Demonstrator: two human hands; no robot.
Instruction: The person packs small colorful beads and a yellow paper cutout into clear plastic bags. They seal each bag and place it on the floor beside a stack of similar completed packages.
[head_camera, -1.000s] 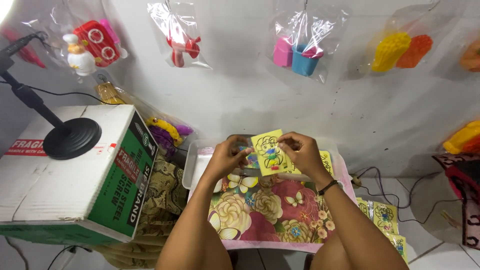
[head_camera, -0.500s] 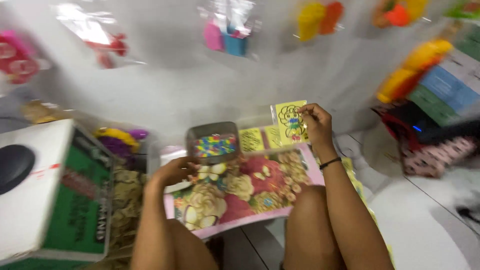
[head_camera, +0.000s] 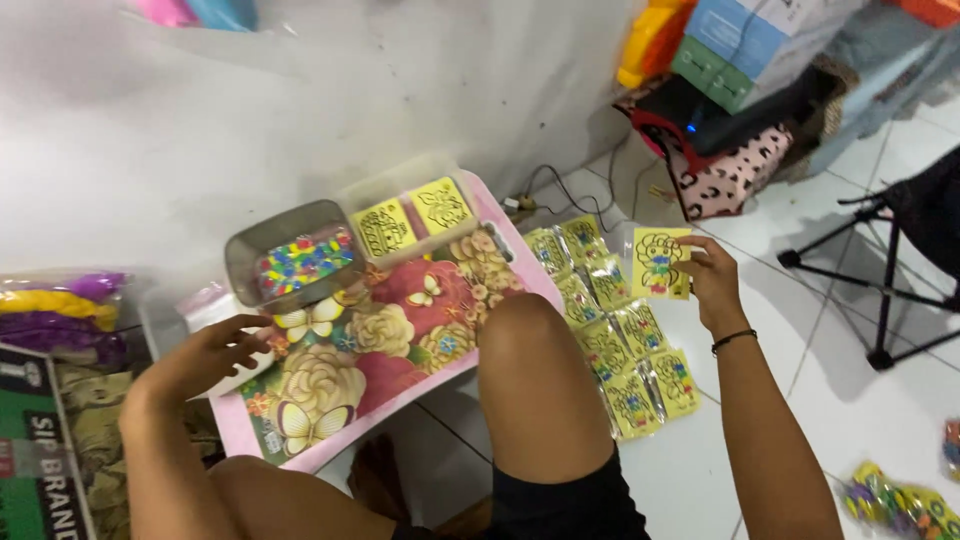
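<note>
My right hand (head_camera: 712, 280) holds a yellow card with a coloured drawing (head_camera: 660, 262) out to the right, above the white floor tiles. Just left of it lie several packed yellow cards (head_camera: 610, 330) in rows on the floor. My left hand (head_camera: 212, 352) rests with fingers apart on the left end of a flowered pink tray (head_camera: 400, 320) across my lap. A grey tin of small coloured beads (head_camera: 295, 262) sits at the tray's far left, and a clear box holding two yellow cards (head_camera: 412, 215) stands beside it.
A white wall rises behind the tray. Stacked boxes and a spotted cloth bag (head_camera: 735, 165) sit at the back right, with a black folding stand (head_camera: 885, 270) on the right. A green and white carton (head_camera: 40, 450) is at the left. Cables (head_camera: 560, 185) run along the wall's foot.
The view has swung to the right. My right hand carried the yellow card off the tray and out over the floor by the packed cards. My left hand stays at the tray's left end.
</note>
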